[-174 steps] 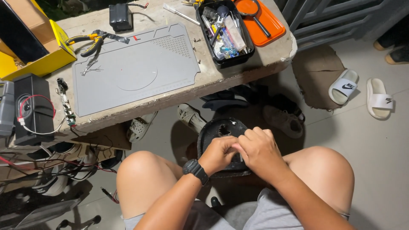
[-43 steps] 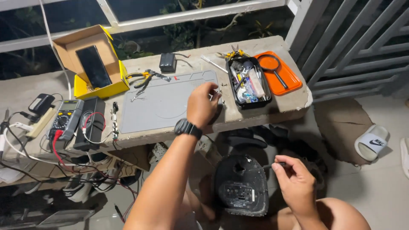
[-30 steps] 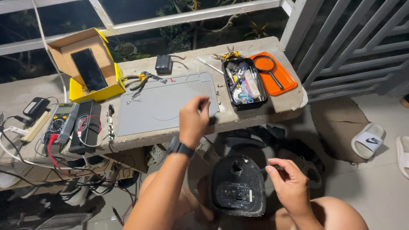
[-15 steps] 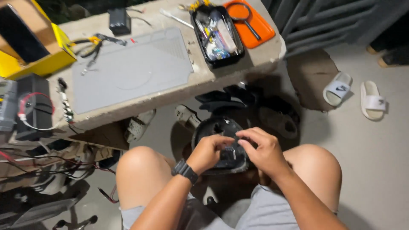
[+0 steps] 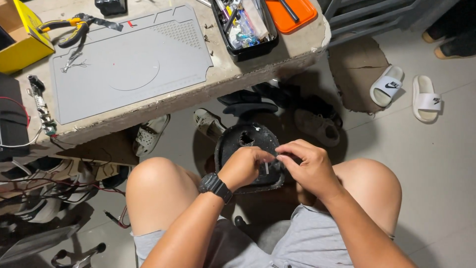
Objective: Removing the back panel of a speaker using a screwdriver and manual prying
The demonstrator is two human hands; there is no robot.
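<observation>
We sit with the black shell [image 5: 248, 149] between our knees, below the counter [image 5: 238, 79] edge, and both hands meet over its near half. Our left hand [image 5: 243, 167], the one with the watch [image 5: 215, 187], is curled narrow, its fingertips pressed together at about 3 o'clock of the fist, right beside a small pale pin or screw [image 5: 266, 168] that stands upright on the shell. Our right hand [image 5: 307, 166] comes in from 3 o'clock, thumb and forefinger pinched close, tips almost touching those of the left. Whether either hand truly grips the little piece we cannot tell; the fingers hide its ends.

We judge the step in hand to be fine work on a fastener in the shell: seating it or drawing it out. The next move, as we read it, calls for a steady pinch and a straight pull or turn along the pin's axis, with the shell held from rocking on our lap.

On the counter at 11 o'clock lies the grey mat [image 5: 129, 64], with yellow-handled pliers [image 5: 69, 27] at its far left corner. The black tray [image 5: 245, 25] of tools sits at 12 o'clock, an orange tray [image 5: 292, 11] just right of it. White slides [image 5: 406, 92] rest on the floor at 2 o'clock.
</observation>
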